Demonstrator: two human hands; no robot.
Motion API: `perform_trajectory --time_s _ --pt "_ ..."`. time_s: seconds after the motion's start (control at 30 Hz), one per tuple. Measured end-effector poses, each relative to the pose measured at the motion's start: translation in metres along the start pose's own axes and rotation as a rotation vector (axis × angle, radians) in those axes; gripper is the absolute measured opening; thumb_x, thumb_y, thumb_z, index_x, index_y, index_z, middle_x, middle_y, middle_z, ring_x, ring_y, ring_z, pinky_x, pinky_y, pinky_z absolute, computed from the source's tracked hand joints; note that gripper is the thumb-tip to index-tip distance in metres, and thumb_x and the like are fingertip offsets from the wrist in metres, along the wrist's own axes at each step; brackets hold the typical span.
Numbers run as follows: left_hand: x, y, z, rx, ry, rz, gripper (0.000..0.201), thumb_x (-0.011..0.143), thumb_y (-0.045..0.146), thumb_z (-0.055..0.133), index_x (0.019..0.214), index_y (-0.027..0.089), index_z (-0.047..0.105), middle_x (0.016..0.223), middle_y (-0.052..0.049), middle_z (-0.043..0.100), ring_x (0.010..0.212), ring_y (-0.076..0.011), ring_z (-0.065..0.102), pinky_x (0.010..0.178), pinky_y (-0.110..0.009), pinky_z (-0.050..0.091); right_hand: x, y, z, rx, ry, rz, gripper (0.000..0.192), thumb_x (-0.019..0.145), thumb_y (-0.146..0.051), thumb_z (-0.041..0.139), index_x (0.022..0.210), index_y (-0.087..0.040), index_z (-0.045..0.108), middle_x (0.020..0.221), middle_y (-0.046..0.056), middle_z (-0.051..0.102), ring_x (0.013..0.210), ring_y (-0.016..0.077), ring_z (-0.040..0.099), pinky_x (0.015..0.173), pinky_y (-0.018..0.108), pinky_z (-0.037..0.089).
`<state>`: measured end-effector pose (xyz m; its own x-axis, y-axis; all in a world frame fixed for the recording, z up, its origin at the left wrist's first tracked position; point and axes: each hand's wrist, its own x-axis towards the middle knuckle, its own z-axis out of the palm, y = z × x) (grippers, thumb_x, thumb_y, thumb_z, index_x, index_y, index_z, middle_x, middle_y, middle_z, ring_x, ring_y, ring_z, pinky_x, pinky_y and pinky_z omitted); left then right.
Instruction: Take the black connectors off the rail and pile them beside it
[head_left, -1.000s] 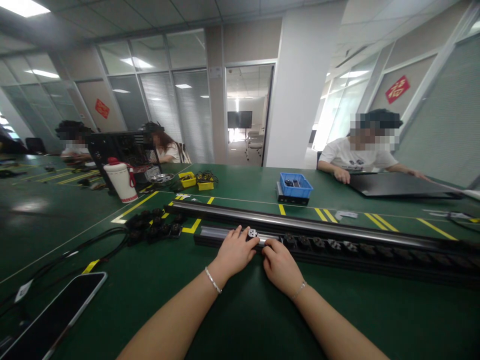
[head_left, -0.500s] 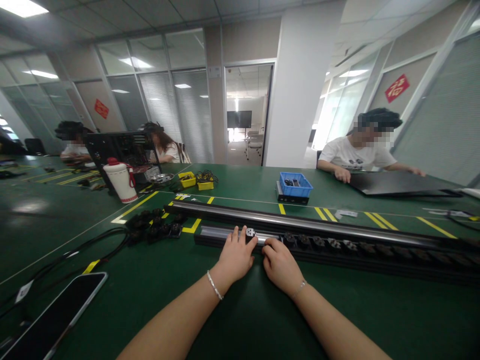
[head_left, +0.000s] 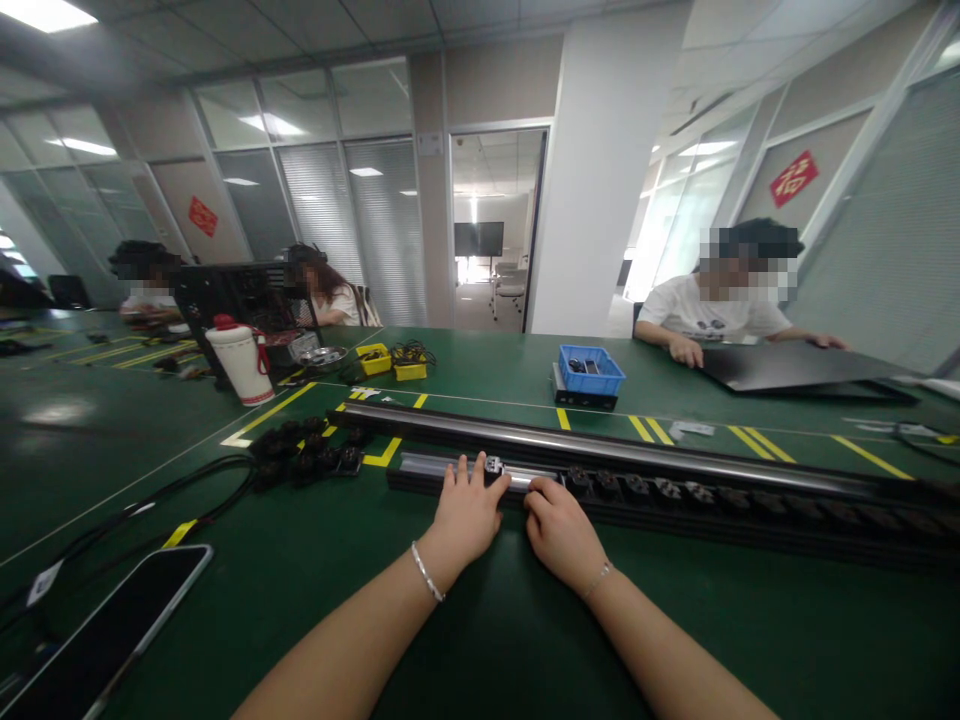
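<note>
A long black rail [head_left: 675, 495] lies across the green table [head_left: 487, 620], with a row of black socket modules seated along its right part. My left hand [head_left: 466, 510] rests on the rail's near edge, its fingertips pinching a small socket module [head_left: 494, 466] that sits in the rail's open channel. My right hand [head_left: 559, 525] presses on the rail just right of that module, beside the first seated socket. A second long dark rail [head_left: 600, 440] lies parallel just behind.
Loose black socket modules [head_left: 307, 452] and a cable [head_left: 150, 505] lie at left, a phone [head_left: 112, 630] at the near left. A white jug [head_left: 241, 362], yellow bins [head_left: 373, 358] and a blue bin [head_left: 591, 368] stand further back. Other people sit across the table.
My left hand and the small socket module have slid a little to the left along the rail. My right hand has stayed in place.
</note>
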<state>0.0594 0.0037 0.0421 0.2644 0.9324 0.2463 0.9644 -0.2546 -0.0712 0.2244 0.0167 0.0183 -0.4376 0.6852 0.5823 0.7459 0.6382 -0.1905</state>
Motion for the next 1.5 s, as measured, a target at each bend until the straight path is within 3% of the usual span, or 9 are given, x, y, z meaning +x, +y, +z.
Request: perform_trajectory --time_s 0.23,1.03,1.5 --pt "-0.001 -0.003 -0.006 0.003 -0.112 -0.025 0.066 0.076 0.047 0.056 0.135 0.037 0.031 0.147 -0.008 0.026 0.134 -0.0345 0.019 0.103 -0.056 0.017 0.0 0.0 -0.001 0.011 0.006 0.0 0.021 0.074 -0.004 0.042 0.079 -0.016 0.059 0.098 0.009 0.055 0.093 0.018 0.05 0.088 0.033 0.044" --pt "0.003 -0.016 -0.044 -0.004 -0.416 -0.137 0.076 0.072 0.048 0.058 0.139 0.031 0.027 0.147 -0.013 0.023 0.134 -0.0344 0.017 0.103 -0.055 0.017 0.0 0.001 -0.003 -0.008 -0.016 -0.001 0.02 0.074 -0.004 0.044 0.077 -0.017 0.059 0.098 0.008 0.055 0.093 0.0182 0.05 0.088 0.032 0.042" --pt "0.007 -0.025 -0.054 0.018 -0.453 -0.184 0.07 0.073 0.052 0.054 0.137 0.034 0.032 0.142 -0.013 0.035 0.125 -0.0366 0.036 0.1 -0.054 0.023 0.0 0.002 -0.003 -0.027 -0.013 -0.004 0.02 0.073 -0.005 0.045 0.077 -0.018 0.06 0.099 0.008 0.056 0.093 0.0183 0.05 0.087 0.033 0.043"
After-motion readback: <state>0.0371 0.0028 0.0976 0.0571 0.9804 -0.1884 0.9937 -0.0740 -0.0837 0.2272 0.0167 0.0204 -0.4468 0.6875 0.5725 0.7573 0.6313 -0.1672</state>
